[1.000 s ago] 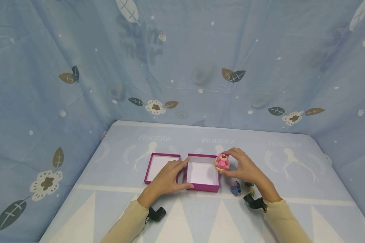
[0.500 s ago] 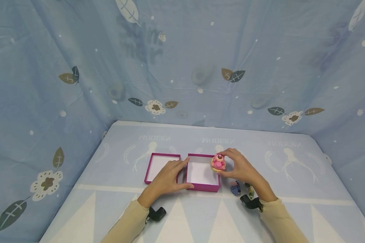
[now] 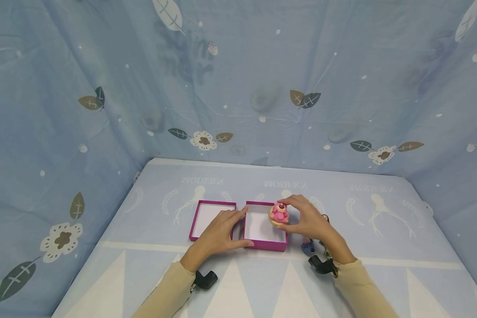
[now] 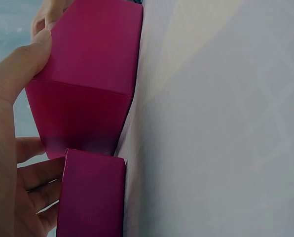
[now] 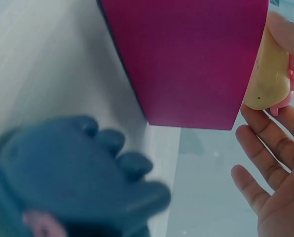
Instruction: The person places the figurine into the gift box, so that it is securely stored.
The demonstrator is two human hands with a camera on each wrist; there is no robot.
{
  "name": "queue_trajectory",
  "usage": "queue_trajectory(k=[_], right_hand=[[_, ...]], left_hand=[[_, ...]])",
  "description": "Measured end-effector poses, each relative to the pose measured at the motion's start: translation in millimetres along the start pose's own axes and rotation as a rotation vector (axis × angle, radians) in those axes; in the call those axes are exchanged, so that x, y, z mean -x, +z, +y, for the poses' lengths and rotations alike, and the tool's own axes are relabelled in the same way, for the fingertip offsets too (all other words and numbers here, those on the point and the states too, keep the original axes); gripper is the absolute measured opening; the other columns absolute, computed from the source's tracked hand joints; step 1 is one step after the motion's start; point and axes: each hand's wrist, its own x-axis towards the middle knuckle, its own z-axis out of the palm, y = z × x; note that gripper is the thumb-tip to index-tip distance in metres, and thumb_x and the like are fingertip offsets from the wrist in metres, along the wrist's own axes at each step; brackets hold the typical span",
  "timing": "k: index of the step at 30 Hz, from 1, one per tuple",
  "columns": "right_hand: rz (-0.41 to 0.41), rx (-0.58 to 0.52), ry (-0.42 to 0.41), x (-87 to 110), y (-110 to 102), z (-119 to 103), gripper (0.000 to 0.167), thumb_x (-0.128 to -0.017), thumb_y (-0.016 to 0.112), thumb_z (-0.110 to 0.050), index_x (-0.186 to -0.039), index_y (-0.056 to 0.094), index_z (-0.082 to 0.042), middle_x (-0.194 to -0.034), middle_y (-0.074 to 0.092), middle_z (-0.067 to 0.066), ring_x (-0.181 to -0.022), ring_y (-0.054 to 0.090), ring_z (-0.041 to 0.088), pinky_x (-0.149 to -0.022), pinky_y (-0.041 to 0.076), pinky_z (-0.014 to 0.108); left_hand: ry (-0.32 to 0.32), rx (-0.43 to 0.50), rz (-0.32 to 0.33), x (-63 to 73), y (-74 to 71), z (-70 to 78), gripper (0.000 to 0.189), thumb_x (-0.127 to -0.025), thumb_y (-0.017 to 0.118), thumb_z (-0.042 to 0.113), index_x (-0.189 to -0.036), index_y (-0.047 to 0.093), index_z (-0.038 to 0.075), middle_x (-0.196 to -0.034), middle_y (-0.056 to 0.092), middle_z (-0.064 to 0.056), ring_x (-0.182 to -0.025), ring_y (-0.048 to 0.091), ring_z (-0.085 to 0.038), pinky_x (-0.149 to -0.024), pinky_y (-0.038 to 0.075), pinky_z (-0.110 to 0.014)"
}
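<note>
My right hand (image 3: 308, 221) pinches a pink bear figurine (image 3: 279, 214) with a yellow base between thumb and fingers. It holds the bear over the right part of an open magenta box (image 3: 266, 245) with a white inside. In the right wrist view the yellow base (image 5: 270, 74) shows beside the box's top edge. My left hand (image 3: 218, 232) grips the box's left side, thumb at the front corner and index finger at the back one. The thumb (image 4: 33, 52) lies on the box rim in the left wrist view.
A shallow magenta tray or lid (image 3: 206, 216) lies left of the box, partly behind my left hand. A blue figurine (image 3: 308, 247) stands right of the box. A greenish one (image 3: 327, 253) and a dark-topped one (image 3: 326, 217) are partly hidden by my right arm.
My right hand has carried the bear figurine leftward, from the box's right edge to over its inside. The dark-topped figurine has come into view behind the hand. My left hand and the box stay put.
</note>
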Motion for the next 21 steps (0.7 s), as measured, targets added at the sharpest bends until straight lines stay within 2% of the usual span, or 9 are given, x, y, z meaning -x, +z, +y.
queue_trajectory(k=[9, 17, 21], right_hand=[[0.014, -0.026, -0.025, -4.8, 8, -5, 0.066, -0.066, 0.091, -0.027, -0.124, 0.065, -0.012, -0.117, 0.065, 0.004, -0.112, 0.055, 0.025, -0.093, 0.049, 0.053], [-0.02, -0.05, -0.027, -7.7, 16, -10, 0.066, -0.066, 0.091, -0.032, -0.125, 0.064, -0.015, -0.118, 0.065, -0.001, -0.112, 0.055, 0.02, -0.095, 0.049, 0.051], [-0.012, -0.036, -0.021, -9.3, 19, -12, 0.067, -0.066, 0.091, -0.033, -0.125, 0.064, -0.016, -0.117, 0.066, -0.002, -0.113, 0.053, 0.021, -0.101, 0.041, 0.054]], left_hand=[[0.015, -0.037, 0.009, -0.7, 0.0, 0.3, 0.097, -0.078, 0.064, 0.072, -0.15, 0.041, 0.011, -0.129, 0.064, -0.005, -0.115, 0.059, -0.019, -0.102, 0.044, -0.039], [0.015, -0.048, 0.001, -1.2, 0.9, 0.0, 0.096, -0.077, 0.068, 0.068, -0.149, 0.042, 0.009, -0.126, 0.065, -0.004, -0.114, 0.059, -0.018, -0.102, 0.044, -0.038], [0.013, -0.051, -0.001, -1.2, 2.1, -1.0, 0.097, -0.077, 0.067, 0.069, -0.149, 0.041, 0.009, -0.127, 0.065, -0.003, -0.115, 0.059, -0.018, -0.103, 0.044, -0.038]])
